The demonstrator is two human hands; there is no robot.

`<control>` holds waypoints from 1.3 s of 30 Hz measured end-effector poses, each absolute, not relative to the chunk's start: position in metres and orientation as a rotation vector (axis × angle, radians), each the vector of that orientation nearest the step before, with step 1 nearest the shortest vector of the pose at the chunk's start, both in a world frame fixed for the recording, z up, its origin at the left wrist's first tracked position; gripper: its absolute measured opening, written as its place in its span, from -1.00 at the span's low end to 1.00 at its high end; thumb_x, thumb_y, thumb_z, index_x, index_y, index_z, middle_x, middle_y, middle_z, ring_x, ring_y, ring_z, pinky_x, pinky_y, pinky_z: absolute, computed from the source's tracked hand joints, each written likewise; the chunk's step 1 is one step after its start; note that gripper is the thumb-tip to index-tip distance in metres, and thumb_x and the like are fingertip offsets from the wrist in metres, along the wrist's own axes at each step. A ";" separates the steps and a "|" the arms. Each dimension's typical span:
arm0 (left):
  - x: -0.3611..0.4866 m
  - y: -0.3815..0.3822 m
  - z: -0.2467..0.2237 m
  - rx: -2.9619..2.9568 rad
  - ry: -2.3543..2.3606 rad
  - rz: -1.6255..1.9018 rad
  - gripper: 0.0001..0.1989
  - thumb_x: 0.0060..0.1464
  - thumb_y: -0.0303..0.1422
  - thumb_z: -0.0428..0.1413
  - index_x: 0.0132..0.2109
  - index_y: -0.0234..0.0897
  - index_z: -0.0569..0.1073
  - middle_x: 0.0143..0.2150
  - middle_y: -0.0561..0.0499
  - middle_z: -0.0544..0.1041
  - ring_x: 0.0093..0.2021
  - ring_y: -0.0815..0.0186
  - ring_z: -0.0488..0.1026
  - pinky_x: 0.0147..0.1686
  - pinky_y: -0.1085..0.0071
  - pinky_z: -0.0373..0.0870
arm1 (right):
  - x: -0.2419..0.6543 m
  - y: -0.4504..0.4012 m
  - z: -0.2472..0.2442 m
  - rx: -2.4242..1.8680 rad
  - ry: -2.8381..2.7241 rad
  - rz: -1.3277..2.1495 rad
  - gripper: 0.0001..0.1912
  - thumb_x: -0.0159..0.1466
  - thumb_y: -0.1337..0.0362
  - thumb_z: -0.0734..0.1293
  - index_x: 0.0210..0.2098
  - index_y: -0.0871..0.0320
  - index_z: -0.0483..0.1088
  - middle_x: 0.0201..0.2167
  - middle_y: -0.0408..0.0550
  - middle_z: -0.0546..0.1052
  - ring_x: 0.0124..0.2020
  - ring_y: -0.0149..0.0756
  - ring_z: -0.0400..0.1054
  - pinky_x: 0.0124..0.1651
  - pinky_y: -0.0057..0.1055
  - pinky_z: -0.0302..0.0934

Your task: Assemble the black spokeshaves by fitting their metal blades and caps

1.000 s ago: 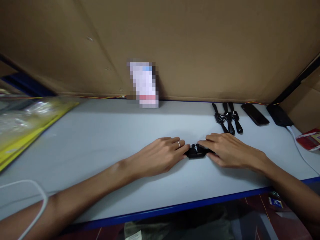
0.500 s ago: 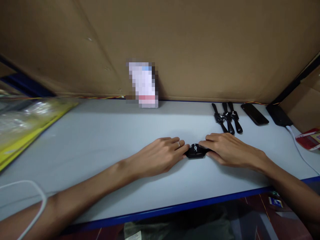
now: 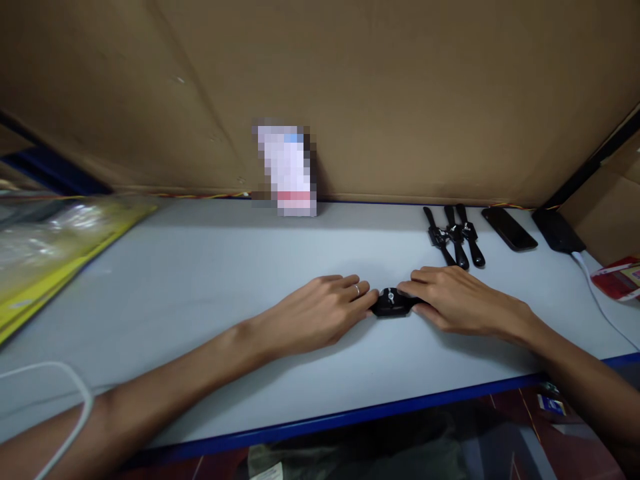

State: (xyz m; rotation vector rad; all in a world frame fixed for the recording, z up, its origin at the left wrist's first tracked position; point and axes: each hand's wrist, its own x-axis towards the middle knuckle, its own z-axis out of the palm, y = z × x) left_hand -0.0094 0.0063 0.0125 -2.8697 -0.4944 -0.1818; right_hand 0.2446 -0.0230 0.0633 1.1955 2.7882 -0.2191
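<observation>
A black spokeshave (image 3: 393, 304) lies low over the white tabletop, its middle body and silver metal fitting showing between my two hands. My left hand (image 3: 327, 310), with a ring on one finger, grips the handle on the left. On the other side my right hand (image 3: 457, 301) has its fingers wrapped round the right handle. Both handles are mostly hidden by the fingers. Beyond my right hand, three more black spokeshaves (image 3: 454, 235) lie side by side on the table.
Right of the spokeshaves lie a dark phone (image 3: 510, 229) and a black power bank (image 3: 559, 231) with a white cable. A blurred-out upright screen (image 3: 287, 170) leans on the cardboard wall (image 3: 400, 100). Clear plastic packaging (image 3: 45, 247) is at left. A white cord (image 3: 83, 387) crosses my left forearm.
</observation>
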 end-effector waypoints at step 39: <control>-0.010 0.006 0.014 -2.881 -0.485 -0.209 -0.79 0.40 -0.40 -0.11 -0.11 -0.33 0.41 -0.28 -0.05 0.49 -0.32 0.24 0.41 -0.36 0.27 0.31 | 0.244 -0.023 0.064 1.191 2.786 -0.225 -0.71 0.31 0.44 0.23 -0.02 0.21 0.45 -0.21 0.03 0.52 -0.23 -0.19 0.40 -0.22 -0.31 0.16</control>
